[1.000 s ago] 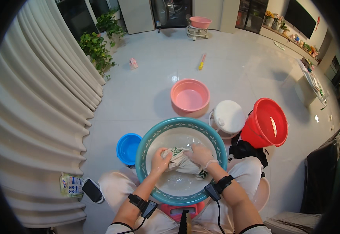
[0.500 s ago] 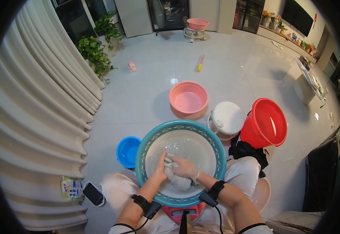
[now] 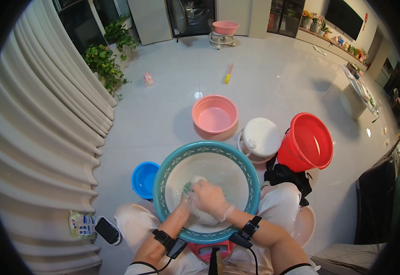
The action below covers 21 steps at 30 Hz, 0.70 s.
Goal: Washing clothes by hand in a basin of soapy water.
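Observation:
A large teal-rimmed basin (image 3: 252, 183) with a white inside stands between my knees, water in its bottom. Over it both hands are closed on a wet white cloth (image 3: 204, 218) with a green-patterned part. My right hand (image 3: 211, 198), in a thin clear glove, grips the bunched cloth from above with its fingers curled. Partly covered by it, my left hand (image 3: 186, 202) holds the cloth from the left side. The cloth's lower part hangs beneath my right wrist; the left fingertips are hidden.
Around the basin stand a small blue basin (image 3: 138, 179), a pink basin (image 3: 214, 130), a white-topped stool (image 3: 262, 133) and a red bucket (image 3: 296, 147). A phone (image 3: 107, 230) and a wipes pack (image 3: 81, 224) lie by the curtain (image 3: 48, 151). Black cloth (image 3: 287, 178) lies below the bucket.
My right hand has moved left and closed over the cloth and my left hand. The cloth is more tightly bunched. The whole view has shifted slightly.

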### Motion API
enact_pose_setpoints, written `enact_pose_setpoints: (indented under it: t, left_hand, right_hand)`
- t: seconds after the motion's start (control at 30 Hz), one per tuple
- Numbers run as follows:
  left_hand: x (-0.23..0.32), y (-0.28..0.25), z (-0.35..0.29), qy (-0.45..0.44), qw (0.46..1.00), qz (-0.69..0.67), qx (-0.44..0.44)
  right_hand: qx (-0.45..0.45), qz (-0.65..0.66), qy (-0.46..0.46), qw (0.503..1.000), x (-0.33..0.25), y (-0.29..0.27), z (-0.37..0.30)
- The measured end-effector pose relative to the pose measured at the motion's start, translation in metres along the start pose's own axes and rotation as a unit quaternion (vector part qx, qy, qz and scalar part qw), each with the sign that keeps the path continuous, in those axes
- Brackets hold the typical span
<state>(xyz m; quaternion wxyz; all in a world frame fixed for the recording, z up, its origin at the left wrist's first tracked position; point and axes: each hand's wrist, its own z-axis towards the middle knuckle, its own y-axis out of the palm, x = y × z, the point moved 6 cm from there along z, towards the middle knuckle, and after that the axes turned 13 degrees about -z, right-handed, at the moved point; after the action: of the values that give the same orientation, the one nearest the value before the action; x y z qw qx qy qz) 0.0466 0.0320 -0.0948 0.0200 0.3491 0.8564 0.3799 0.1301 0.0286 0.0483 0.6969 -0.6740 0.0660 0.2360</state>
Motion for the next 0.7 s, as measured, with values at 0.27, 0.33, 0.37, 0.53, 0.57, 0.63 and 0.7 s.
enact_pose_setpoints:
  t: [0.27,0.33,0.37,0.53,0.57,0.63,0.7]
  left_hand:
    - [0.050,0.020,-0.015,0.259,0.868,0.422,0.047]
    - [0.060,0.033,-0.026,0.366,0.715,0.596,0.009]
    - [0.062,0.027,-0.023,0.366,0.715,0.596,0.010]
    - [0.055,-0.082,0.048,0.226,0.942,0.243,0.049]
    - [0.043,-0.059,0.040,0.216,0.944,0.247,0.042]
    - [0.013,-0.020,0.020,0.105,0.991,0.082,0.030]
    - [0.010,-0.009,0.016,0.003,0.999,0.024,0.030]
  right_hand:
    - [-0.129,-0.040,0.140,0.981,0.097,0.036,0.009]
    - [-0.131,-0.036,0.150,0.979,0.099,0.036,0.007]
    - [-0.161,-0.077,0.153,0.972,0.097,0.035,0.004]
    - [-0.197,-0.140,0.059,0.969,0.078,0.085,0.003]
    - [-0.192,-0.061,0.080,0.976,0.077,0.085,-0.003]
    - [-0.181,0.019,0.105,0.978,0.078,0.096,-0.013]
    - [-0.074,0.155,0.121,0.978,0.078,0.108,-0.013]
